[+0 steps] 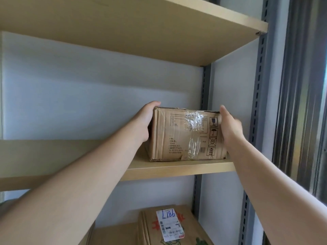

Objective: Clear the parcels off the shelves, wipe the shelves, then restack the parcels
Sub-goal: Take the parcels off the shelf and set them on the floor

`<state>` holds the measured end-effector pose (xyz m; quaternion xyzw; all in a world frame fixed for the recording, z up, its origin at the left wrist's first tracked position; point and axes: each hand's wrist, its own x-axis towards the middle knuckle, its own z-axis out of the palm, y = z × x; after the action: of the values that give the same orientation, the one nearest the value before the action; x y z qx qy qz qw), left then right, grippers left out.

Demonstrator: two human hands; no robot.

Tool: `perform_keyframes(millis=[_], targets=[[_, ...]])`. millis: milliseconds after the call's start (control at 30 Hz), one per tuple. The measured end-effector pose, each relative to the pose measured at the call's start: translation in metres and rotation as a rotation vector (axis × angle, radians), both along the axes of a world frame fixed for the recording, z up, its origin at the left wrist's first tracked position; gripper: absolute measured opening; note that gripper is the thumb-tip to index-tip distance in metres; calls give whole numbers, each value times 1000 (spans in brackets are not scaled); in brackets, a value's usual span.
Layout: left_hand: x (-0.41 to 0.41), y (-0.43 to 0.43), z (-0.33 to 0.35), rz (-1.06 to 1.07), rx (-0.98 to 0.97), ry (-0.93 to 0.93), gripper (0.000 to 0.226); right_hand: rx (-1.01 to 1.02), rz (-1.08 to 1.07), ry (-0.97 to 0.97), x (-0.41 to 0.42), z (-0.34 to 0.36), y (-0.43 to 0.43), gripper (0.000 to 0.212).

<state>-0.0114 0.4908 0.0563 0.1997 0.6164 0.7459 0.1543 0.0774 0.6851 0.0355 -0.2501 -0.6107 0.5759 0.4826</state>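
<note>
Two hands — left hand [144,121], right hand [230,128] — clasp the parcel [184,134] between them.

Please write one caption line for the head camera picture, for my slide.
Both hands, left hand and right hand, hold a taped cardboard box on the middle shelf.
</note>
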Motion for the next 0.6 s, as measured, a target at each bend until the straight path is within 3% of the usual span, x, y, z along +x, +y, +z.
perform_keyframes(millis=[300, 467, 600], targets=[[17, -11, 4, 8, 12, 6, 36, 44, -26, -8, 13, 3, -10, 53], [35, -17, 5, -2, 28, 0, 36, 27, -19, -13, 33, 3, -15, 65], [46, -23, 0, -34, 31, -11, 32, 27, -14, -22, 52, -2, -18, 63]])
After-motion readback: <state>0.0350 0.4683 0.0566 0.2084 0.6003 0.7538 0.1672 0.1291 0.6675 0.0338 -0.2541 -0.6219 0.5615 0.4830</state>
